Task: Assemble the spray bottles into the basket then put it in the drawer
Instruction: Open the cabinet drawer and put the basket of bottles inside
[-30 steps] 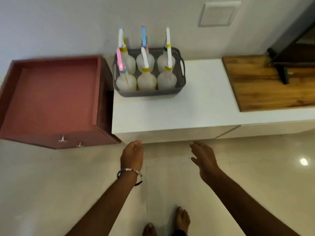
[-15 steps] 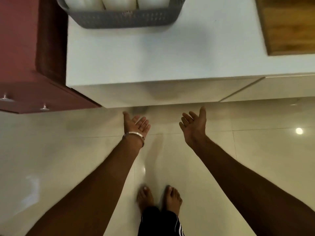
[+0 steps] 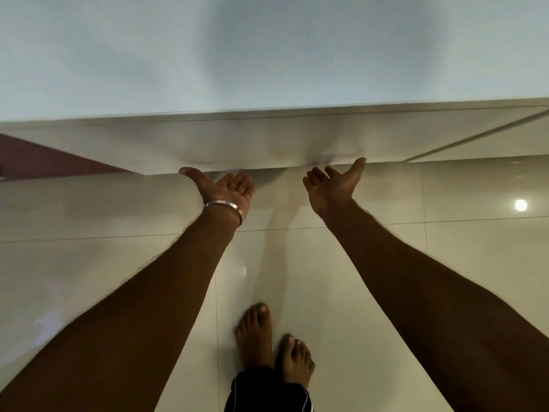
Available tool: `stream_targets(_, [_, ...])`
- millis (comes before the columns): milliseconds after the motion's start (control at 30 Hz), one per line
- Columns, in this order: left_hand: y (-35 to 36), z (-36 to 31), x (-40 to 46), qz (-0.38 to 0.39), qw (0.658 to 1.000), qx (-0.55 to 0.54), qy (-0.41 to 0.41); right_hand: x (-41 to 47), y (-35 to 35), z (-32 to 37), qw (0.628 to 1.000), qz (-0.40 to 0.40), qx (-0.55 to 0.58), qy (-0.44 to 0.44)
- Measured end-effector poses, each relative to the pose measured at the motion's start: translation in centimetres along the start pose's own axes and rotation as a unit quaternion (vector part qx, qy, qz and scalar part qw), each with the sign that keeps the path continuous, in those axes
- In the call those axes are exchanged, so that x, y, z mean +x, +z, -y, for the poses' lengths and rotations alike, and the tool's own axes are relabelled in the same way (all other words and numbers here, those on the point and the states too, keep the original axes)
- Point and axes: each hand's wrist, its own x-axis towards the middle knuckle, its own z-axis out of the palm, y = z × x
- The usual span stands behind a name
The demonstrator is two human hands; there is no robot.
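**Empty hands at the counter's lower edge**

Both hands are spread open, palms up, and hold nothing. The left hand (image 3: 227, 188), with a bracelet (image 3: 225, 208) at the wrist, and the right hand (image 3: 332, 185) reach toward the lower edge of the white counter (image 3: 267, 55), above the tiled floor (image 3: 89, 209). The basket and spray bottles are out of view; only a corner of the red drawer (image 3: 44, 159) shows at the left. With the basket unseen, a blind upward reach could likely knock it or tip the bottles.

Two hands (image 3: 228, 188) — two feet (image 3: 255, 331), seemingly.
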Motion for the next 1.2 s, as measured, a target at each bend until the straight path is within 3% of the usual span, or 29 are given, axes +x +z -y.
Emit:
stream_targets(333, [0.6,0.2,2.7,0.030,0.996,-0.079,0.021,2.4,-0.1,0.1,0.994,0.076,0.078,0.013])
stream_targets(667, [0.3,0.4,2.7,0.029,0.997,-0.065,0.016,2.6,-0.7,0.4,0.990,0.105,0.085,0.034])
stream_targets(1200, [-4.9,3.6,-0.1,0.004,0.998,-0.058,0.007,0.1,-6.6,-1.9,0.993,0.076,0.082,0.035])
